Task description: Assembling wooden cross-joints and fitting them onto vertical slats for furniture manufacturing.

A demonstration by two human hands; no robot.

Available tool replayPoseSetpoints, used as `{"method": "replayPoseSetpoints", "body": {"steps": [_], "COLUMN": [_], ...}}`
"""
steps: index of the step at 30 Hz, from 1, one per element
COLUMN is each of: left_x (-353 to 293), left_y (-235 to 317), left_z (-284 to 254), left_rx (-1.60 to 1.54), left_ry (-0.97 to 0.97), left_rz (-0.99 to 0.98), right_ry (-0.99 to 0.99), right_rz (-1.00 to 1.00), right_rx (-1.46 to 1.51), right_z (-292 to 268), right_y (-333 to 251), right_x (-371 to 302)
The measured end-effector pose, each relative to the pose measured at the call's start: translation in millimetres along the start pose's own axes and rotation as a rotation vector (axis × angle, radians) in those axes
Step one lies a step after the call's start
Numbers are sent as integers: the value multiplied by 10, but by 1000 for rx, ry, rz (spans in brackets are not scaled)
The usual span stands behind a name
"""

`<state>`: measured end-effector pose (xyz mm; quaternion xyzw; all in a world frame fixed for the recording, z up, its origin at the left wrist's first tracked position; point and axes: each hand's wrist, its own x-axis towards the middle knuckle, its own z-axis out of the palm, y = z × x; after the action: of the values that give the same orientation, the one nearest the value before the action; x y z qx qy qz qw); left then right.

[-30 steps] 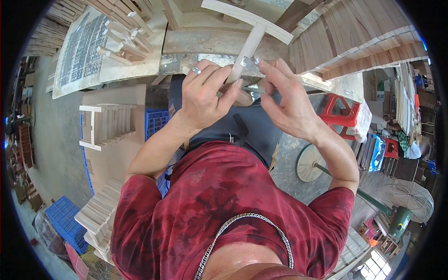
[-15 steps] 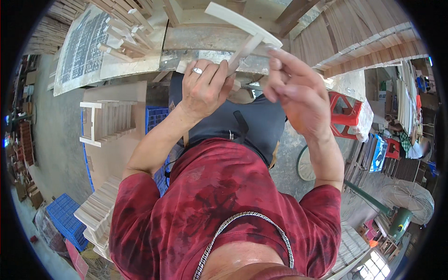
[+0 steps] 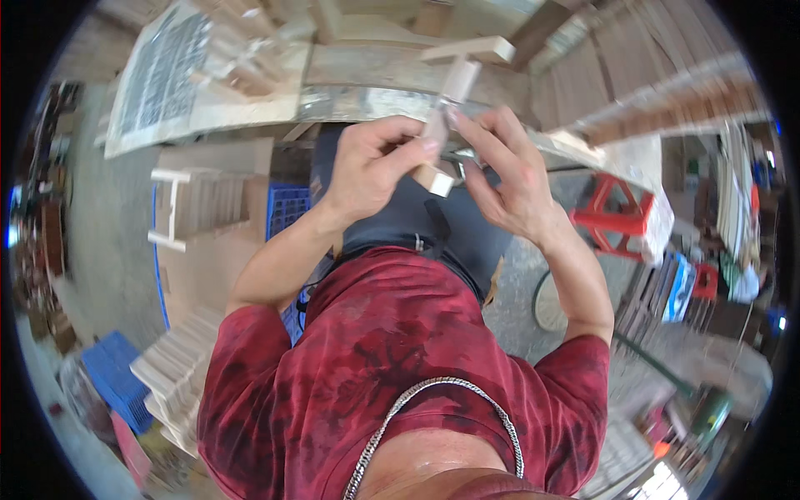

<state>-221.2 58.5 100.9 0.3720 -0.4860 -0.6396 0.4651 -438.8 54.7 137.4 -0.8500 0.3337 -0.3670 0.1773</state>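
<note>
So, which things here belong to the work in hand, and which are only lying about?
Work in hand:
wooden piece, left hand gripping it, right hand close by
likely the stacked frames, similar in shape

Apparently lying about:
red stool
blue crate, lower left

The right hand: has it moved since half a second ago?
Yes: the right hand has moved left, away from the red stool, toward the left hand.

Wooden piece [image 3: 460,81] between left hand [image 3: 372,164] and right hand [image 3: 514,179], stool [image 3: 618,218] rightward, frames [image 3: 204,204] (on a sheet [image 3: 208,283]) leftward
</note>
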Motion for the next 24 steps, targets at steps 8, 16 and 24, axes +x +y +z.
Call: {"method": "replayPoseSetpoints", "body": {"steps": [8, 16, 24], "left_x": [-429, -827, -926], "left_y": [151, 65, 538], "left_z": [-508, -1013, -1429], "left_rx": [-40, -496, 956], "left_ry": [103, 201, 935], "left_rz": [25, -70, 263], "right_ry": [123, -184, -42], "right_rz": [247, 183, 387], "right_rx": [426, 446, 508], "right_z": [207, 646, 286], "right_y": [381, 280, 744], "right_x": [-40, 839, 205]}}
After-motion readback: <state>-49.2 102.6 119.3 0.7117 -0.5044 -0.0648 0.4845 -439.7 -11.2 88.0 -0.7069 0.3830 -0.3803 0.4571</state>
